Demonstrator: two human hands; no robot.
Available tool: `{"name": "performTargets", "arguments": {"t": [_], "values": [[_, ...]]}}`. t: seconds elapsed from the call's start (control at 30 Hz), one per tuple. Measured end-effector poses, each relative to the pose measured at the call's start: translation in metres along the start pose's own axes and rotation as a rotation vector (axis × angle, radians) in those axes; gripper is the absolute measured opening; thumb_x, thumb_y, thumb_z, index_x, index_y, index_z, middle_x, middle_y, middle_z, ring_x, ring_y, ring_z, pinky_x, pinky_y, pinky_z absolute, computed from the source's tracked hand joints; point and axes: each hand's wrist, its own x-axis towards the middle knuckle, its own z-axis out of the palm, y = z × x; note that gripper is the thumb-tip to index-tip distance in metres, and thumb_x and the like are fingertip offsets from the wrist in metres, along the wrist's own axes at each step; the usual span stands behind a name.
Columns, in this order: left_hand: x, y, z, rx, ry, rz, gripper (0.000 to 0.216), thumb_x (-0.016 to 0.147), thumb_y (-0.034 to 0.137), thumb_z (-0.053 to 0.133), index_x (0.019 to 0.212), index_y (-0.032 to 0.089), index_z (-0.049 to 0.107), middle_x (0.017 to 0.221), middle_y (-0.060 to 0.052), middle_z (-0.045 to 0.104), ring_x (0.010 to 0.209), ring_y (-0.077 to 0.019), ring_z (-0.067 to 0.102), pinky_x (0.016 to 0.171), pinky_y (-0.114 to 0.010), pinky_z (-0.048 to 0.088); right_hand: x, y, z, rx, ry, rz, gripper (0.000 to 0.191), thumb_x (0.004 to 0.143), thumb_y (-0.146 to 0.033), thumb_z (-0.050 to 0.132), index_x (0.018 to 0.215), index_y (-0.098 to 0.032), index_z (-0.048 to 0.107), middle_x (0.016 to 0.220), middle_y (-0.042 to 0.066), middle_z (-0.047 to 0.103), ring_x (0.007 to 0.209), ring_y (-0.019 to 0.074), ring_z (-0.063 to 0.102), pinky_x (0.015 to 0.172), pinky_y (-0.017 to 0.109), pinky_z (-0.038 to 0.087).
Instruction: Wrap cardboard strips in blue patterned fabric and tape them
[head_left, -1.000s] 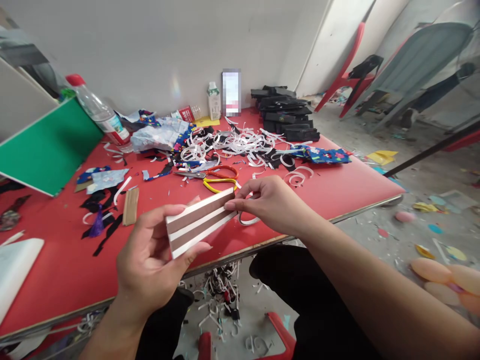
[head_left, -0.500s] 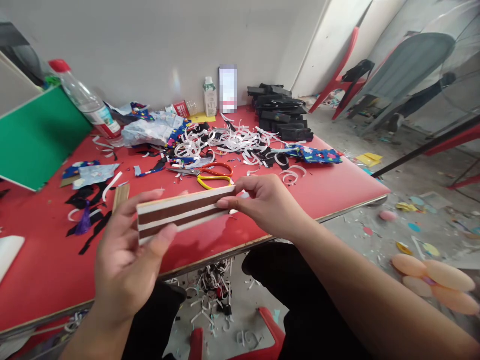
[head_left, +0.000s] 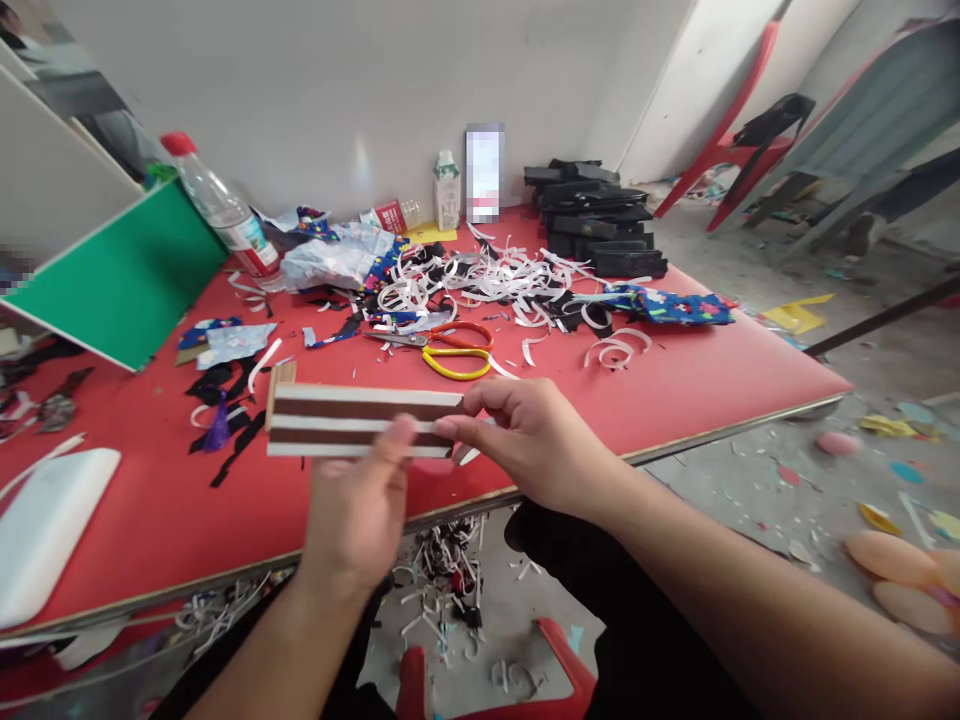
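Observation:
A flat rectangular piece with brown and white stripes [head_left: 337, 408] is held up above the red table [head_left: 420, 492]. My right hand [head_left: 525, 440] pinches its right end between thumb and fingers. Slightly blurred, my left hand [head_left: 358, 510] has its thumb on the front face near the lower edge, with its fingers hidden behind the piece. Just beyond lie scissors [head_left: 457, 350] with one red and one yellow handle loop. A wooden-looking strip [head_left: 280, 385] shows partly behind the piece's left end.
White curled strips [head_left: 495, 280] and black scraps cover the table's middle. Against the wall stand a phone [head_left: 485, 175], a small carton-like bottle [head_left: 446, 195] and a stack of black pieces [head_left: 592, 215]. A red-capped bottle [head_left: 232, 220] leans by a green board [head_left: 135, 280]. A white slab [head_left: 60, 530] lies left.
My left hand has slid right along the striped piece, from its left end toward my right hand. The piece now lies more level. The camera view has shifted left.

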Motion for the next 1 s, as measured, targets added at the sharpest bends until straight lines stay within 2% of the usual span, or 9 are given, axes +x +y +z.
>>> {"name": "performTargets", "arguments": {"t": [0.07, 0.13, 0.2, 0.3, 0.47, 0.6, 0.73, 0.87, 1.0], "values": [[-0.006, -0.004, 0.006, 0.011, -0.011, -0.02, 0.04, 0.067, 0.023, 0.099, 0.101, 0.027, 0.078, 0.089, 0.002, 0.081, 0.087, -0.0197, 0.08, 0.082, -0.03, 0.068, -0.001, 0.001, 0.004, -0.016, -0.009, -0.049, 0.032, 0.095, -0.042, 0.073, 0.072, -0.02, 0.076, 0.062, -0.001, 0.069, 0.055, 0.0108, 0.05, 0.053, 0.028, 0.035], [-0.008, -0.007, 0.008, 0.024, 0.026, -0.026, 0.033, 0.069, 0.026, 0.097, 0.095, 0.025, 0.077, 0.086, 0.002, 0.08, 0.081, -0.0194, 0.079, 0.078, -0.032, 0.068, -0.001, 0.003, 0.005, -0.077, 0.039, -0.134, 0.023, 0.095, -0.035, 0.074, 0.077, -0.021, 0.079, 0.076, 0.001, 0.077, 0.067, 0.0133, 0.06, 0.062, 0.029, 0.043], [-0.008, -0.009, 0.006, 0.026, 0.069, -0.06, 0.028, 0.071, 0.028, 0.096, 0.091, 0.023, 0.077, 0.085, 0.002, 0.08, 0.075, -0.0181, 0.078, 0.073, -0.031, 0.068, -0.001, 0.005, 0.003, -0.137, 0.11, -0.192, 0.015, 0.094, -0.031, 0.076, 0.082, -0.023, 0.081, 0.086, 0.001, 0.08, 0.079, 0.0161, 0.066, 0.072, 0.031, 0.047], [-0.007, -0.012, 0.005, -0.012, 0.06, -0.113, 0.034, 0.065, 0.021, 0.098, 0.091, 0.024, 0.077, 0.086, 0.002, 0.08, 0.076, -0.0167, 0.078, 0.069, -0.026, 0.066, -0.002, 0.005, 0.002, -0.145, 0.171, -0.178, 0.011, 0.093, -0.03, 0.078, 0.086, -0.025, 0.082, 0.089, 0.002, 0.081, 0.084, 0.0187, 0.07, 0.076, 0.034, 0.051], [-0.01, -0.018, 0.01, -0.035, 0.04, -0.051, 0.034, 0.062, 0.015, 0.097, 0.088, 0.023, 0.078, 0.084, 0.003, 0.08, 0.078, -0.0131, 0.075, 0.073, -0.022, 0.063, -0.004, 0.002, 0.007, -0.172, 0.192, -0.17, 0.012, 0.093, -0.03, 0.078, 0.083, -0.026, 0.082, 0.086, 0.002, 0.082, 0.083, 0.0202, 0.072, 0.074, 0.034, 0.052], [-0.01, -0.023, 0.007, 0.118, 0.111, 0.038, 0.025, 0.071, 0.022, 0.094, 0.091, 0.022, 0.079, 0.092, 0.0, 0.081, 0.086, -0.0172, 0.077, 0.082, -0.029, 0.065, -0.007, 0.0, 0.015, -0.339, 0.315, -0.185, 0.012, 0.094, -0.032, 0.077, 0.085, -0.025, 0.081, 0.087, 0.002, 0.082, 0.083, 0.0223, 0.073, 0.072, 0.035, 0.05], [-0.006, -0.029, 0.001, 0.234, 0.166, 0.107, 0.028, 0.075, 0.024, 0.093, 0.101, 0.022, 0.08, 0.094, -0.001, 0.082, 0.088, -0.0197, 0.078, 0.087, -0.035, 0.066, -0.009, 0.001, 0.021, -0.493, 0.4, -0.238, 0.015, 0.097, -0.036, 0.074, 0.091, -0.024, 0.081, 0.089, 0.004, 0.081, 0.087, 0.0243, 0.074, 0.071, 0.035, 0.051], [-0.001, -0.031, -0.002, 0.264, 0.141, 0.155, 0.028, 0.075, 0.023, 0.092, 0.1, 0.021, 0.079, 0.094, -0.003, 0.082, 0.091, -0.0232, 0.079, 0.087, -0.037, 0.067, -0.008, 0.002, 0.023, -0.407, 0.433, -0.244, 0.01, 0.096, -0.033, 0.076, 0.098, -0.024, 0.08, 0.095, 0.003, 0.08, 0.08, 0.0192, 0.076, 0.066, 0.032, 0.052], [0.0, -0.027, -0.003, 0.263, 0.132, 0.171, 0.03, 0.074, 0.023, 0.093, 0.101, 0.022, 0.079, 0.099, -0.003, 0.082, 0.099, -0.0245, 0.079, 0.09, -0.037, 0.066, -0.006, 0.001, 0.023, -0.333, 0.407, -0.246, 0.007, 0.094, -0.028, 0.077, 0.09, -0.024, 0.079, 0.088, 0.002, 0.076, 0.079, 0.0184, 0.072, 0.064, 0.031, 0.052]]}}
